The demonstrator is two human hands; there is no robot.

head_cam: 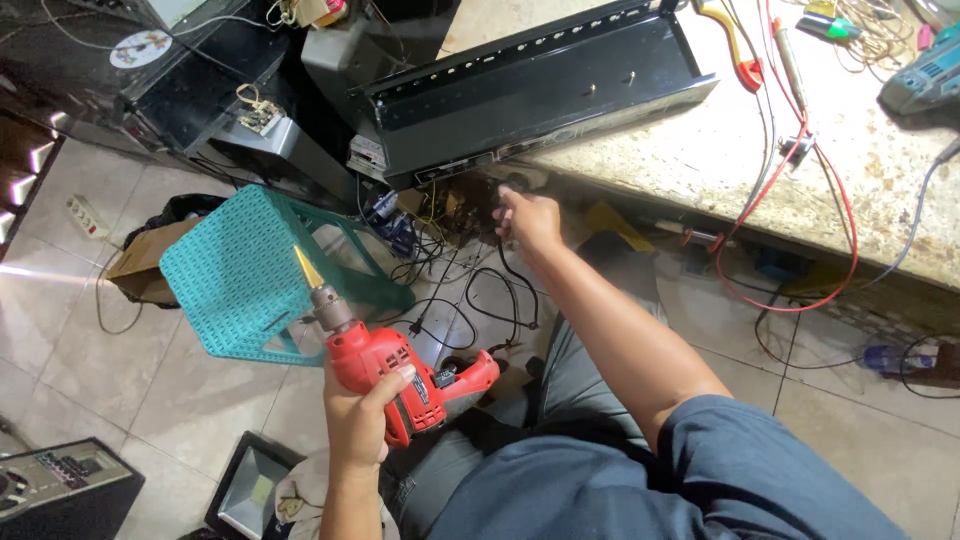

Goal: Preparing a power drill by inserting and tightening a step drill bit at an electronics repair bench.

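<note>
The black metal chassis (540,85) overhangs the far edge of the stone counter (700,150); it looks stiff and heavy, best gripped by its side walls. The right hand (528,218) reaches under its near lip, fingers pinching a black cord (510,270). Near left, the left hand (360,415) clenches a compact, solid-looking red electric drill (400,370) by its body, with its gold stepped bit (307,266) pointing up.
</note>
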